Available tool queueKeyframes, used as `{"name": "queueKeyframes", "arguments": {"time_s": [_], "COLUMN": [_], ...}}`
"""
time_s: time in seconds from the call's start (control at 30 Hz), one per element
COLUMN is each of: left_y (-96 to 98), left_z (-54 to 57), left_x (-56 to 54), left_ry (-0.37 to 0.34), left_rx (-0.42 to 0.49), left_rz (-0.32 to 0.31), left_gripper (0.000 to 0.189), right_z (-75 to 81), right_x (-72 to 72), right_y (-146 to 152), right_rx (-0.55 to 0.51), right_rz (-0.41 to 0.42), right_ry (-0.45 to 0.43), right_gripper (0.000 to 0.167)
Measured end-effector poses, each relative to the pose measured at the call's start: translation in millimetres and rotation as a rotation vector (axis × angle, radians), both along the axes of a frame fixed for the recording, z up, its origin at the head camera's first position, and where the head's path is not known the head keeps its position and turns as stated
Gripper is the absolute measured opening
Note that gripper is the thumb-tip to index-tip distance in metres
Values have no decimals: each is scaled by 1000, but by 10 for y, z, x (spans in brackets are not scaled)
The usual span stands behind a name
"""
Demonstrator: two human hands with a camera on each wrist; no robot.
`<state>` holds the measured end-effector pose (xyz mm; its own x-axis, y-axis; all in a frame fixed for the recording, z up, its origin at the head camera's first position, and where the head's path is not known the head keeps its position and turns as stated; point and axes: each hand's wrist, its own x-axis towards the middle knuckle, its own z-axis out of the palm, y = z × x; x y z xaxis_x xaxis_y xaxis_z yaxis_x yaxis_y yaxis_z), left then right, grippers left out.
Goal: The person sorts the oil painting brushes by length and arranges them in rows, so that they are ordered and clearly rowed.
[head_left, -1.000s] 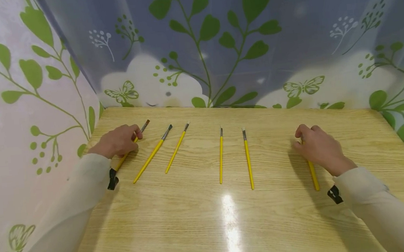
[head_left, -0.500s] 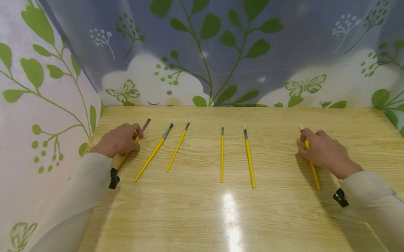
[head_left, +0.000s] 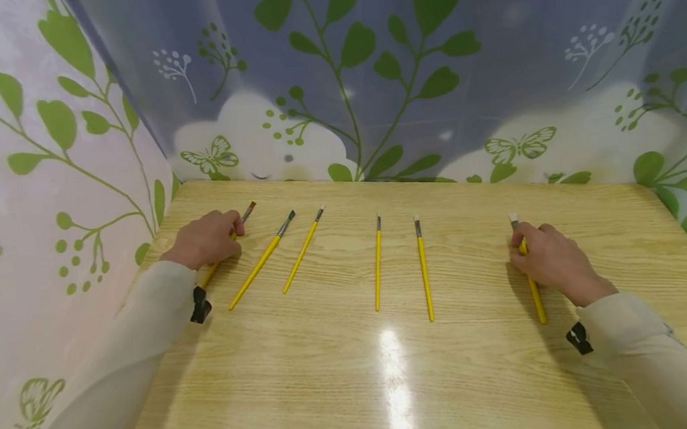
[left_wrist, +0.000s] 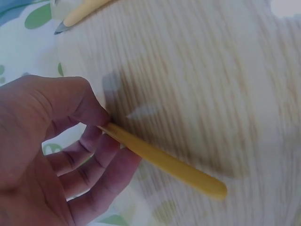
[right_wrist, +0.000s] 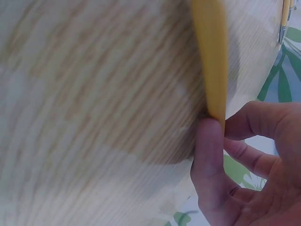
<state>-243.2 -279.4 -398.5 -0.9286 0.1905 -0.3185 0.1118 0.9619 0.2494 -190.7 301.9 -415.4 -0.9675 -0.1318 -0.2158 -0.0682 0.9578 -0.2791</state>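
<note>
My left hand [head_left: 208, 238] pinches a yellow-handled paintbrush [left_wrist: 164, 160] at the far left of the row. Its brown bristles show past the fingers, and the handle's rounded end sticks out in the left wrist view. At the right, my right hand [head_left: 551, 257] pinches another yellow paintbrush [right_wrist: 212, 61] between thumb and fingers. That brush has pale bristles pointing to the back wall, with its handle end toward me. Beside the left hand lies a brush with dark bristles [head_left: 261, 261].
Between the hands, a thin paintbrush [head_left: 304, 250], a second slim one [head_left: 377, 263] and a pale-tipped one [head_left: 424, 270] lie apart on the wooden table [head_left: 308, 379]. A leaf-patterned cloth [head_left: 395, 102] rises behind the table and at the left.
My right hand has shifted slightly to the right along its brush, and the pale bristles now show. The left hand has barely moved; the other brushes lie where they were.
</note>
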Motion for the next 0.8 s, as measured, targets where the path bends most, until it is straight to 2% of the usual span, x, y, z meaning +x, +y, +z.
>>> {"name": "queueKeyframes", "arguments": {"time_s": [0.23,0.43,0.63,0.8], "left_y": [67,184,395,627], "left_z": [25,79,141,200], "left_x": [-18,-29,3,34], "left_ry": [16,16,15,1], "left_rx": [-3,39,120,175], "left_rz": [4,8,43,41], "left_gripper": [23,24,28,29], "right_z": [11,23,27,24], "right_x": [4,8,-6,6], "right_y": [13,21,18,23], "right_rx": [-25,-22,-38,-40], "right_rz": [-11,-14,-14,-22], "right_ry": [-12,-13,-23,-34], "right_gripper": [34,34,35,36]}}
